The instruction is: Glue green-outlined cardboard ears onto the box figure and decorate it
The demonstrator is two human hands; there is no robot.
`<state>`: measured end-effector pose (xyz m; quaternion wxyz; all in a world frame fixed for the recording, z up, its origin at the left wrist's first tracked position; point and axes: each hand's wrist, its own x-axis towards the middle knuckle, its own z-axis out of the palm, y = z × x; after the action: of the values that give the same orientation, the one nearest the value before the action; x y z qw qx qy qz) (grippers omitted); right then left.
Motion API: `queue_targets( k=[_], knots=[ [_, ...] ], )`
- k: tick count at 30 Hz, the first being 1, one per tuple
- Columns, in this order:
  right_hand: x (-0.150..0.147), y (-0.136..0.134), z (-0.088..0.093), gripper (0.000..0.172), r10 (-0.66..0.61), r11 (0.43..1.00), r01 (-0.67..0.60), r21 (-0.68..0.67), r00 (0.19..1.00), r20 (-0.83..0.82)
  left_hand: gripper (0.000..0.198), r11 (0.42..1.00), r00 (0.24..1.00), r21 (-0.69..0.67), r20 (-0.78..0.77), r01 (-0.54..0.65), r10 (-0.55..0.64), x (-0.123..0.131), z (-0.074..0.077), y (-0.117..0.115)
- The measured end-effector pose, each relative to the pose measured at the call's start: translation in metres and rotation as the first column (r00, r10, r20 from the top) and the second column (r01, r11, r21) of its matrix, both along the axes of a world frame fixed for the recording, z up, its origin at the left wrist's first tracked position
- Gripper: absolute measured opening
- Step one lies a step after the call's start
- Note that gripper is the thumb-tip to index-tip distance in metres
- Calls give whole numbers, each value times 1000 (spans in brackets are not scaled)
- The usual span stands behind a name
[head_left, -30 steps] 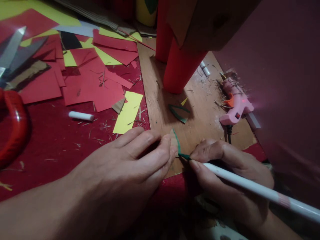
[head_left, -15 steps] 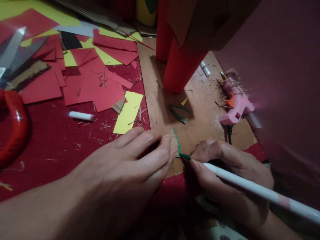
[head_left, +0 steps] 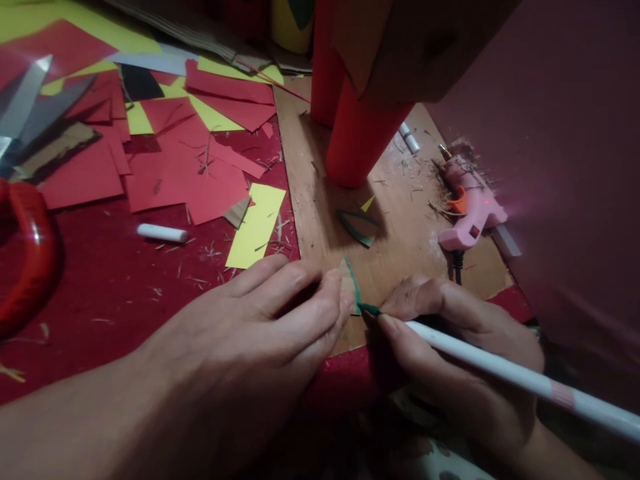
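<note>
My left hand (head_left: 280, 320) pinches a small cardboard piece (head_left: 349, 285) against the wooden board (head_left: 310, 227); the fingers cover part of it. A green line runs along the piece's right edge. In my right hand (head_left: 450, 333) is a white marker (head_left: 500, 363), its green tip touching that edge near the bottom. Farther up the board lies a second cardboard piece (head_left: 359, 227) outlined in green, with a tiny yellow paper triangle (head_left: 368, 203) by it. The white pen cap (head_left: 163, 233) lies on the dark red cloth to the left.
A pink glue gun (head_left: 475, 200) with a lit red light lies at the right. Red tubes (head_left: 363, 143) under a cardboard form (head_left: 430, 47) stand behind. Scissors (head_left: 25, 200), red paper scraps (head_left: 175, 153) and a yellow strip (head_left: 257, 227) lie left.
The marker's tip has shifted slightly up along the cardboard piece's edge, and its back end has tilted a little. My left hand stays in place.
</note>
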<state>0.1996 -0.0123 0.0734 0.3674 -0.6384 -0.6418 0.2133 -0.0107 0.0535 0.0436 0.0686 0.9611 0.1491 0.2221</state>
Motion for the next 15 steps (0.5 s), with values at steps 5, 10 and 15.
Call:
queue_targets(
  k=[5,10,15],
  knots=[
    [-1,1,4,17,-19,999,18,-32,1000,-10,40,1000,1000,-5,20,-15,15,-1,1,-1],
    [-1,-3,-4,13,-43,998,46,34,995,-94,42,999,1000,34,-3,-17,17,-2,0,-1],
    [0,-2,-6,14,-26,999,29,26,995,-92,42,998,1000,60,9,-14,14,-2,-2,-1]
  ],
)
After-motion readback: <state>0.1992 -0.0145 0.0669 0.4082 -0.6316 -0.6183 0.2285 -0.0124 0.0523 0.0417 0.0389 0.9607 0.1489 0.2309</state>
